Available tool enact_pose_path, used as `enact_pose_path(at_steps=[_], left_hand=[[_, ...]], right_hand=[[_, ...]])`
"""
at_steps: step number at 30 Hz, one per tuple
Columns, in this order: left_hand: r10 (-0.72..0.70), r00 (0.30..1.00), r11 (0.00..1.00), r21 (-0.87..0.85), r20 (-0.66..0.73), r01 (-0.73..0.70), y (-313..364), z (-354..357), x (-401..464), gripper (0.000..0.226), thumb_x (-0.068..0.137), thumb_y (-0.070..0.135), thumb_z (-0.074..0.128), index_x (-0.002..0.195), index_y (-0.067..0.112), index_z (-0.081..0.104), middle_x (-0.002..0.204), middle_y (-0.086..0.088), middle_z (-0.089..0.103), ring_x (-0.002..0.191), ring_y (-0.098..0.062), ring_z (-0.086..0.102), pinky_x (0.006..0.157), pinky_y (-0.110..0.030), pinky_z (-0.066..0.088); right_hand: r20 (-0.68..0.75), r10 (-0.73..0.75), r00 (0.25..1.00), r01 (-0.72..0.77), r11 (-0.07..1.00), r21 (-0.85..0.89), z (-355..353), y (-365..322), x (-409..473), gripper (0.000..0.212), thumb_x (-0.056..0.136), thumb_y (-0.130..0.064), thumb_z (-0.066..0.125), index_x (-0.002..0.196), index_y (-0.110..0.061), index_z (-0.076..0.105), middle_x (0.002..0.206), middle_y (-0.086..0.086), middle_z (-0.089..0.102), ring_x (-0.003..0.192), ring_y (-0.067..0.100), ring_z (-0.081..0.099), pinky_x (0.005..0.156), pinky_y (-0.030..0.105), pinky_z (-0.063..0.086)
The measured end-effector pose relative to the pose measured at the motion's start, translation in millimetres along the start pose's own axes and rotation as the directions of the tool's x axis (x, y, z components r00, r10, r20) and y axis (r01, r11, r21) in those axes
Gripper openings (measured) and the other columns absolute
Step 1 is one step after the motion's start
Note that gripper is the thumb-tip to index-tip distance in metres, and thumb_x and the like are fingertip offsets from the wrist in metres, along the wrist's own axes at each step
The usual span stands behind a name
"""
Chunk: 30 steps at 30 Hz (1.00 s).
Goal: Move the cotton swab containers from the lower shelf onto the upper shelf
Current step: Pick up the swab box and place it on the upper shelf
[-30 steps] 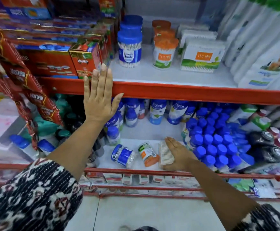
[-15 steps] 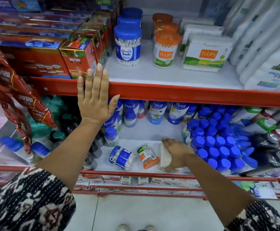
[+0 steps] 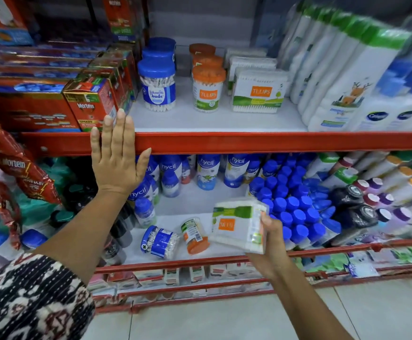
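My right hand (image 3: 270, 231) grips a rectangular clear box of cotton swabs (image 3: 237, 223) with an orange and green label, held just above the lower shelf (image 3: 195, 207). Two round swab jars lie on their sides on that shelf: a blue-lidded jar (image 3: 159, 241) and an orange-lidded jar (image 3: 194, 235). My left hand (image 3: 119, 158) rests flat, fingers spread, against the red front edge of the upper shelf (image 3: 224, 141). On the upper shelf stand blue-lidded swab jars (image 3: 158, 87), orange-lidded jars (image 3: 208, 88) and rectangular swab boxes (image 3: 259, 90).
Red insect-repellent boxes (image 3: 89, 104) crowd the upper shelf's left; tall white bottles (image 3: 342, 77) fill its right. Blue-capped powder bottles (image 3: 295, 204) pack the lower shelf beside my right hand. Red sachet strips (image 3: 13, 168) hang at far left. A red rail (image 3: 322, 250) fronts the lower shelf.
My right hand has closed on the rectangular swab box and lifted it off the lower shelf, turning its label towards me. The left hand stays on the shelf edge.
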<state>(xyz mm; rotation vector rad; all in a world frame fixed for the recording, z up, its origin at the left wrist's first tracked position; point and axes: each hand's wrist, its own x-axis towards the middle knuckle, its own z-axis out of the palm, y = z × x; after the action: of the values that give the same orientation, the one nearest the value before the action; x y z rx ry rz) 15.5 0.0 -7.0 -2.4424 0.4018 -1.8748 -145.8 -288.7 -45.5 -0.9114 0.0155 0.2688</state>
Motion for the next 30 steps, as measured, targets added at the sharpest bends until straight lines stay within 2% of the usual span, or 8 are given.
enact_pose_path(at_steps=[5,9,11,15,21,24,26,30], left_hand=[[-0.01,1.0,1.0,-0.012,0.022,0.011,0,-3,0,0.064,0.103,0.041,0.034,0.153,0.004,0.017,0.151,-0.02,0.032,0.15,-0.02,0.0,0.122,-0.04,0.001],[-0.021,0.999,0.999,-0.029,0.041,0.022,1,-6,2,0.063,0.103,0.04,0.036,0.152,0.003,0.021,0.151,-0.021,0.033,0.15,-0.019,-0.001,0.122,-0.039,0.0],[-0.027,0.999,0.999,-0.034,0.046,0.028,2,-7,2,0.062,0.103,0.039,0.036,0.151,0.002,0.023,0.151,-0.02,0.033,0.15,-0.019,-0.001,0.122,-0.039,0.0],[-0.03,0.998,0.999,-0.039,0.051,0.032,2,-8,3,0.062,0.103,0.039,0.036,0.151,0.003,0.023,0.151,-0.02,0.033,0.15,-0.019,-0.001,0.122,-0.039,0.0],[-0.03,0.998,0.998,-0.054,0.054,0.033,1,-8,1,0.062,0.103,0.039,0.037,0.151,0.003,0.023,0.152,-0.019,0.031,0.15,-0.02,0.001,0.122,-0.041,0.001],[-0.028,0.999,0.998,-0.06,0.044,0.03,1,-6,-1,0.063,0.102,0.04,0.036,0.151,0.003,0.022,0.153,-0.018,0.029,0.15,-0.021,0.004,0.122,-0.042,0.004],[-0.023,0.999,0.998,-0.062,0.026,0.025,1,-5,-1,0.062,0.102,0.04,0.035,0.151,0.003,0.023,0.158,-0.014,0.022,0.15,-0.022,0.006,0.122,-0.043,0.005],[-0.002,1.0,0.998,-0.064,0.009,0.002,1,-5,0,0.062,0.102,0.041,0.034,0.152,0.004,0.022,0.162,-0.006,0.008,0.149,-0.024,0.009,0.121,-0.044,0.008]], right_hand=[[0.191,-0.048,0.98,-0.038,0.905,0.423,3,12,6,0.076,0.077,-0.066,0.049,0.13,-0.012,0.051,0.133,0.018,0.056,0.125,0.041,0.045,0.105,0.061,0.026],[0.39,0.034,0.92,-0.294,0.719,0.63,6,19,12,0.122,0.067,-0.084,-0.013,0.129,0.0,0.05,0.138,0.025,0.051,0.132,0.047,0.038,0.106,0.064,0.03],[0.421,0.023,0.907,-0.318,0.694,0.646,17,17,7,0.121,0.065,-0.083,-0.009,0.126,0.002,0.053,0.135,0.025,0.054,0.13,0.047,0.041,0.106,0.063,0.033],[0.359,-0.026,0.933,-0.227,0.732,0.642,21,19,4,0.049,0.093,-0.041,0.046,0.117,0.001,0.058,0.122,0.023,0.063,0.122,0.044,0.051,0.101,0.06,0.04],[0.361,-0.087,0.929,-0.153,0.795,0.586,23,-8,5,0.128,0.065,-0.081,-0.026,0.125,-0.001,0.054,0.13,0.023,0.058,0.127,0.042,0.046,0.108,0.06,0.033],[0.37,-0.272,0.888,0.061,0.869,0.491,35,-41,0,0.095,0.084,-0.069,0.0,0.135,-0.003,0.046,0.139,0.021,0.052,0.132,0.039,0.042,0.111,0.055,0.025],[0.327,-0.382,0.864,0.264,0.898,0.352,58,-77,-1,0.064,0.087,-0.055,0.048,0.133,-0.01,0.053,0.137,0.016,0.056,0.131,0.035,0.047,0.109,0.053,0.033],[0.007,-0.57,0.822,0.559,0.804,-0.202,95,-146,3,0.08,0.052,-0.057,0.082,0.117,-0.014,0.064,0.125,0.016,0.062,0.121,0.037,0.056,0.102,0.06,0.042]])
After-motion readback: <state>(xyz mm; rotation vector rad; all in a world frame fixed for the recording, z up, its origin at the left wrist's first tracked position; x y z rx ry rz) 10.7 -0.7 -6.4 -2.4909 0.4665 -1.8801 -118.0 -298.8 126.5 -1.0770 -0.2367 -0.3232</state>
